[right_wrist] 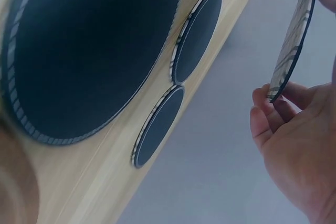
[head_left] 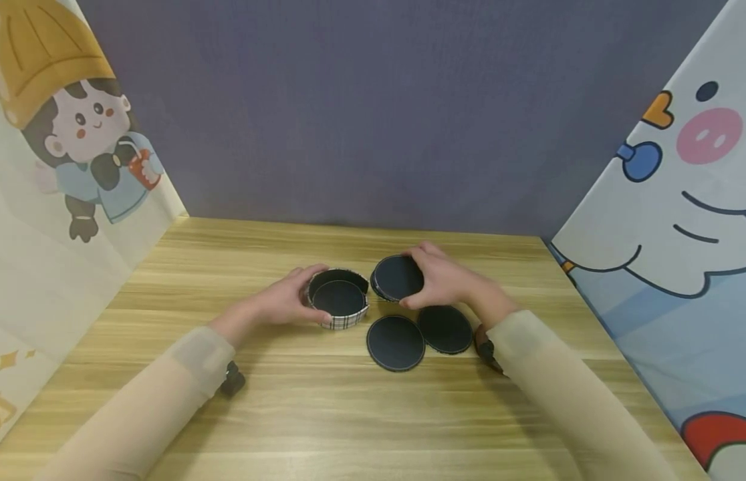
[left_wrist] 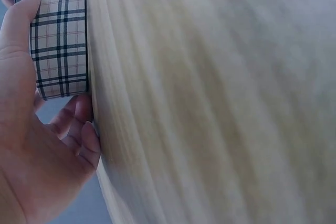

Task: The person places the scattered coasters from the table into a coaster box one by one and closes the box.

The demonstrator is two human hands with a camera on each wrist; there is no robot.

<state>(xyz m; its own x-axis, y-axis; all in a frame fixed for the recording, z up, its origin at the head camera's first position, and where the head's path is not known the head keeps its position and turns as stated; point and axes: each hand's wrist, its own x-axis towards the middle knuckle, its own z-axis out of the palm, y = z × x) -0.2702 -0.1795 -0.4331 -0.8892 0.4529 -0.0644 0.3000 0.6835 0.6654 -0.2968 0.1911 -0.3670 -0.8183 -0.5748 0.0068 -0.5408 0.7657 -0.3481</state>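
Observation:
My left hand (head_left: 289, 296) grips the side of a round coaster holder (head_left: 343, 323), thumb at the front and fingers behind. The holder has a plaid outer wall (left_wrist: 60, 40), a black inside and a gap on its right side. Whether its black floor is a coaster, I cannot tell. My right hand (head_left: 439, 279) pinches a round black coaster (head_left: 397, 277) by its edge; its plaid underside (right_wrist: 294, 45) shows in the right wrist view, raised off the table. Closer to me, two black coasters, a left one (head_left: 396, 343) and a right one (head_left: 445, 329), lie flat on the table.
The wood-grain table (head_left: 325, 421) ends at a grey-blue back panel (head_left: 361, 113). Cartoon-printed panels stand along the left (head_left: 24, 254) and right (head_left: 680, 321) sides. A dark wrist device (head_left: 232, 381) shows under the left sleeve.

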